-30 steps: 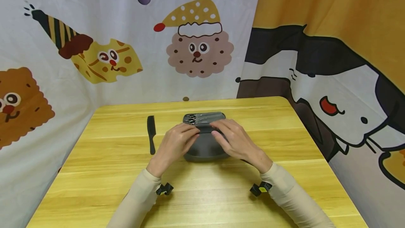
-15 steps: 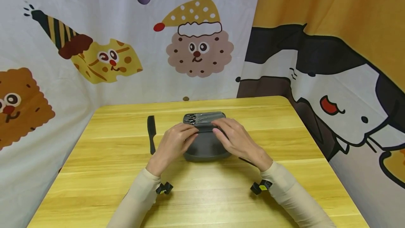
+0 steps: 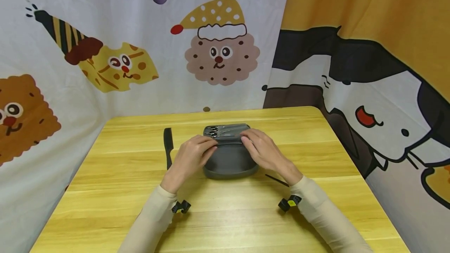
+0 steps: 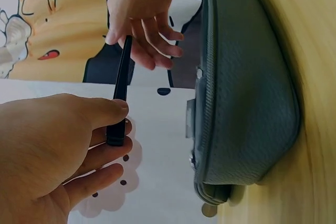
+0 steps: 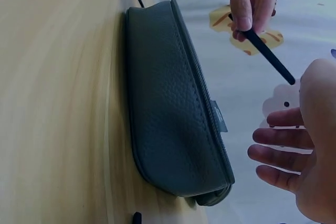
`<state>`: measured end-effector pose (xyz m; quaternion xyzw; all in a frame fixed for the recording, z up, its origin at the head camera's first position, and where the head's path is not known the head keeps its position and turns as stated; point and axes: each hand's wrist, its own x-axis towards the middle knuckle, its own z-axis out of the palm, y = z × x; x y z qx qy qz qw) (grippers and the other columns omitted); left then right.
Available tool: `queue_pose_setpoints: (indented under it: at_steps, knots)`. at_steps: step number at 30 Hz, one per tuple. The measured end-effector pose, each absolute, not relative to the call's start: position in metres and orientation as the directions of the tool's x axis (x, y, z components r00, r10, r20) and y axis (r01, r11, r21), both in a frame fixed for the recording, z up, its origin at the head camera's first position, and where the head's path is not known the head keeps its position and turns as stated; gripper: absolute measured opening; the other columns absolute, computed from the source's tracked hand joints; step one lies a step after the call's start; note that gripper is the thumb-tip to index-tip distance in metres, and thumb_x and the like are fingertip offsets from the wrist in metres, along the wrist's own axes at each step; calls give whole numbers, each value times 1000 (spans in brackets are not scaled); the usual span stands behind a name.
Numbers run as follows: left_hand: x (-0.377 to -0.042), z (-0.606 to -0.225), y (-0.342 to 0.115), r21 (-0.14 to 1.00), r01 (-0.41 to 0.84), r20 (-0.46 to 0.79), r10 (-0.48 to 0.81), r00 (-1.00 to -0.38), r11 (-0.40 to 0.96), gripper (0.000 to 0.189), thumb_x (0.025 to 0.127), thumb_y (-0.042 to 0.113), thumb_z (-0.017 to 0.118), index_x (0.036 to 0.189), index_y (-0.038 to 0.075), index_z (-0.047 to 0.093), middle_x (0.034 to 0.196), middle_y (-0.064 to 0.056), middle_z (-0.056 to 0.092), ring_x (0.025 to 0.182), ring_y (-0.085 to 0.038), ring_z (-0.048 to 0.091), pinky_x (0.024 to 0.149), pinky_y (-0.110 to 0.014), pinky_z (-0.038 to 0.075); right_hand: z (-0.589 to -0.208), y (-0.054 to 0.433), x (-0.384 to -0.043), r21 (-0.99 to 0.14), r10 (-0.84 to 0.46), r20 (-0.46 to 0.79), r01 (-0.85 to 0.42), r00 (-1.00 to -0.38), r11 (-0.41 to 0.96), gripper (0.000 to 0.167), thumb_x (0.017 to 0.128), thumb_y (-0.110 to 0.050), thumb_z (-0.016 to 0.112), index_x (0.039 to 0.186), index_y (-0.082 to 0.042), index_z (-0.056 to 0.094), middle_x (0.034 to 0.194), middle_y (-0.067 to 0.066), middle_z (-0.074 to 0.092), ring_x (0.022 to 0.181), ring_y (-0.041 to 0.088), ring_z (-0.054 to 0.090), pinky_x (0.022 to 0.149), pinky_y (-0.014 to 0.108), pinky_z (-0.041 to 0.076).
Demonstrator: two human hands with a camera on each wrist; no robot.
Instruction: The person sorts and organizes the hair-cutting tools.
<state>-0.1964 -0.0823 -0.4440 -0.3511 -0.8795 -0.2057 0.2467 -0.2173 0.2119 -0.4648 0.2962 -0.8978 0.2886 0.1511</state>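
A dark grey zip case [image 3: 230,164] stands open on the table, its lid folded back with small metal tools [image 3: 213,131] in a clear pocket. Above it, my left hand [image 3: 191,155] pinches a slim black bar [image 4: 122,74] between thumb and fingers. The bar's kind is unclear, as it shows edge-on. My right hand [image 3: 263,149] hovers at the bar's other end, its fingers [image 5: 283,138] loosely extended; its thumb is hidden in the right wrist view, so contact with the bar is uncertain. The case interior looks dark.
A black comb [image 3: 168,143] lies left of the case, partly behind my left hand. To the right, near my right wrist, lies a thin black strip [image 3: 275,179]. Cartoon-printed curtains border the wooden table [image 3: 225,221].
My right hand has slid slightly right and my left hand slightly left, so the gap between them has widened. More of the thin black strip shows beside my right wrist.
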Motion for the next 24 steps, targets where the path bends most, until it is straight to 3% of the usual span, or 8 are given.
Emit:
queue_pose_setpoints:
  at_steps: [6,12,17,24]
  knots:
    - [-202,-450,-85,183,710,555,525,-645,680,14,103,12,85,115,5,88,114,-10,87,103,-27,83,88,-41,71,-469,216,-224,-443,-437,432,-608,-789,659,40,122,-24,48,138,-1,76,136,17,78,130,36,74,112,58,62]
    - [-206,-454,-87,196,702,529,529,-663,685,13,103,10,84,114,5,88,113,-10,87,102,-28,83,87,-43,71,-476,222,-229,-473,-394,347,-522,-851,710,43,123,-31,48,135,-2,76,131,17,78,116,33,76,99,54,66]
    - [-208,-458,-87,211,681,494,525,-693,701,13,104,12,83,115,6,88,114,-10,87,104,-28,83,89,-43,71,-478,226,-231,-474,-370,271,-458,-888,752,44,122,-33,48,134,-1,76,131,19,77,113,33,77,96,53,66]
    - [-214,-460,-83,238,661,440,527,-727,712,11,105,11,82,113,7,88,114,-10,87,105,-28,83,91,-46,71,-481,232,-235,-480,-374,222,-434,-901,762,30,119,-24,55,116,-6,79,99,7,76,84,19,67,76,40,57]
